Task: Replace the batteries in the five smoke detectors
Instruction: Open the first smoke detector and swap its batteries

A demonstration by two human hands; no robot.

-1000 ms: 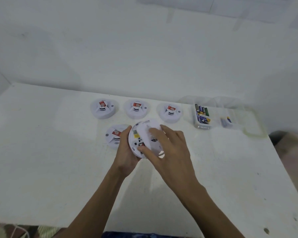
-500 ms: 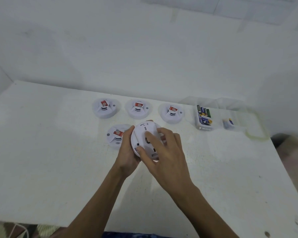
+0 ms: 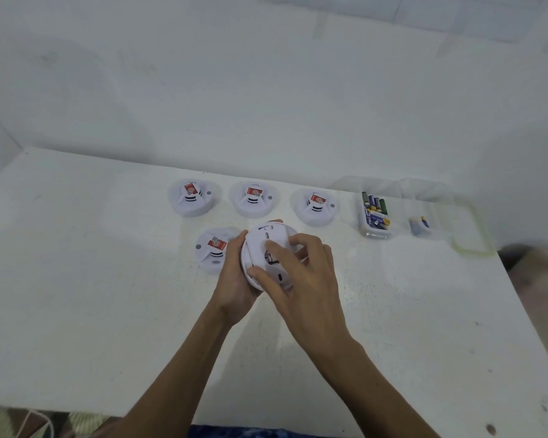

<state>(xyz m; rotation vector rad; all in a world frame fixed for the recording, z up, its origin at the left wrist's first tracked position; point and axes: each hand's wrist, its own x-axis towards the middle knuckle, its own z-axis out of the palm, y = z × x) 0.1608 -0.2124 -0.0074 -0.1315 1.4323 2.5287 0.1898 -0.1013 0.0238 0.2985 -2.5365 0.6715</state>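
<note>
Cover point(image 3: 266, 238) now centred on detector point(image 3: 245, 260), between hands point(image 3: 233, 279) point(image 3: 301, 276)

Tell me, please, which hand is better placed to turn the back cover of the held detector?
Right, probably. The right hand has its fingers curled on the back of the smoke detector, while the left hand grips its rim from the left and can steady it.

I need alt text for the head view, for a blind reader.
The left hand and right hand hold a white smoke detector, back facing the camera, over a white table. Four more detectors sit nearby; batteries lie in a clear container at right.
</note>
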